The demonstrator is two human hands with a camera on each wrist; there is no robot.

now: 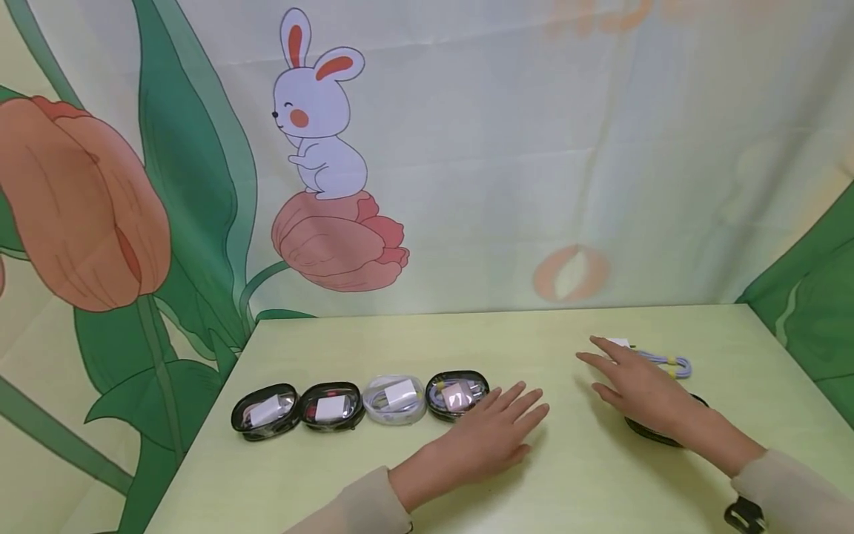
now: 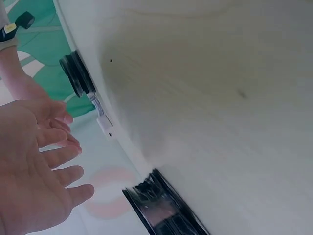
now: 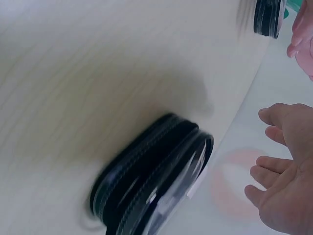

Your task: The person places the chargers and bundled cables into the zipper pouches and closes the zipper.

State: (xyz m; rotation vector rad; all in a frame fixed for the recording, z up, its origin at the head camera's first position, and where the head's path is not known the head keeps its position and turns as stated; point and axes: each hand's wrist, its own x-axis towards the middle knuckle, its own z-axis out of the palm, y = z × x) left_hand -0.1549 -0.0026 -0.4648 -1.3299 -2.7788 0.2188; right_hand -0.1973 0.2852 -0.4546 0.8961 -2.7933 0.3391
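My left hand [image 1: 477, 437] hovers with its fingers spread, just right of a black-rimmed clear case [image 1: 457, 396] that holds a pinkish charger and a cable. Nothing is in its grasp. Over to the right, my right hand [image 1: 640, 389] is held above the table, fingers extended and holding nothing. Partly hidden beneath that wrist lies a black zip case [image 3: 151, 171] with a clear top. Behind the right hand are a white charger [image 1: 619, 343] and a bundled lilac cable [image 1: 670, 363] with yellow ties.
Left of the left hand, a row continues with a clear white case [image 1: 394, 400], a black case [image 1: 331, 406] and another black case [image 1: 265, 412], each with a white charger inside. The pale table [image 1: 534, 482] meets a printed curtain [image 1: 467, 185] at its back edge.
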